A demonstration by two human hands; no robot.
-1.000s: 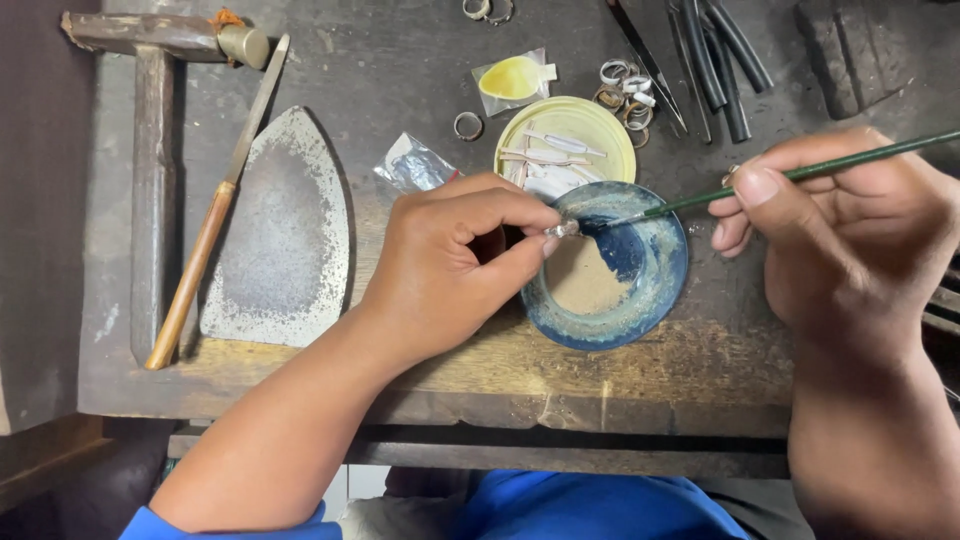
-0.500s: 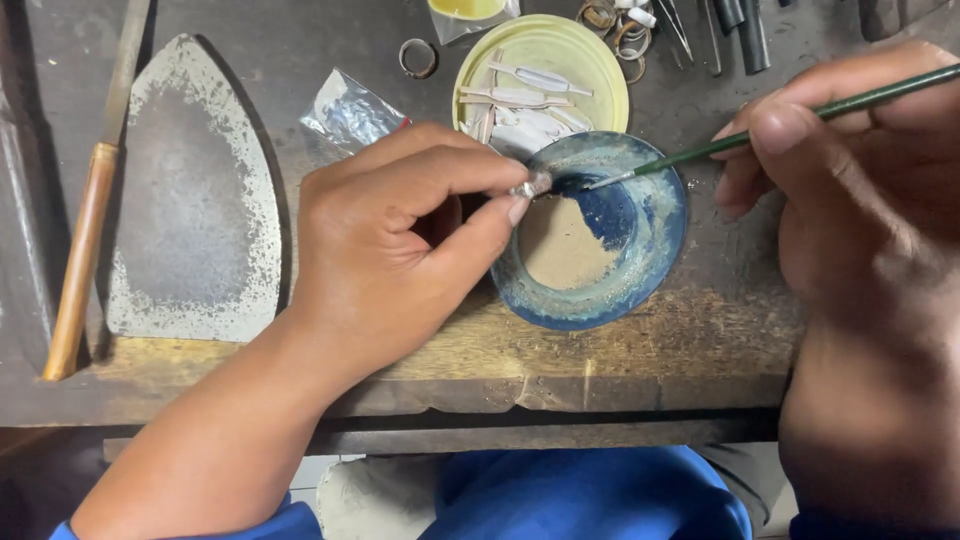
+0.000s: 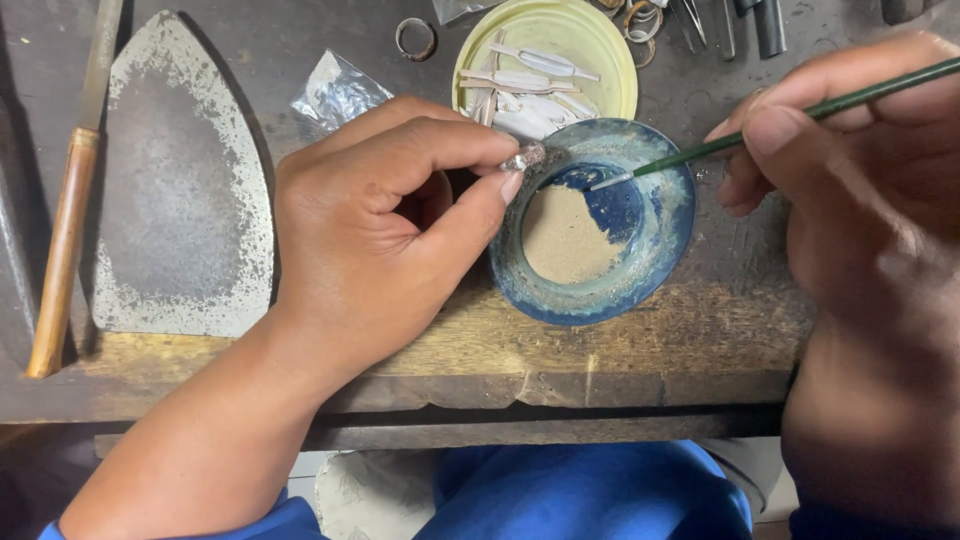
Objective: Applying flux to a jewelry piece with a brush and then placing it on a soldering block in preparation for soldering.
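My left hand (image 3: 385, 225) pinches a small silvery metal piece (image 3: 526, 157) between thumb and forefinger, right at the left rim of a blue-stained round dish (image 3: 665, 250). The dish holds a tan patch and dark blue paint. My right hand (image 3: 860, 190) grips a thin green-handled brush (image 3: 800, 112), and its pale tip rests over the blue paint inside the dish. Both hands hover above the wooden bench.
A pale yellow lid (image 3: 600, 50) with several thin white strips lies just behind the dish. An iron-shaped metal plate (image 3: 175, 190) and a wooden-handled tool (image 3: 65, 230) lie to the left. A crumpled clear packet (image 3: 335, 92), a metal ring (image 3: 414, 38) and dark tools (image 3: 765, 20) sit near the back. The bench edge (image 3: 560, 385) runs below.
The view has closed in on the dish. The brush tip has moved a little to the right inside the dish, away from the small piece in my left hand.
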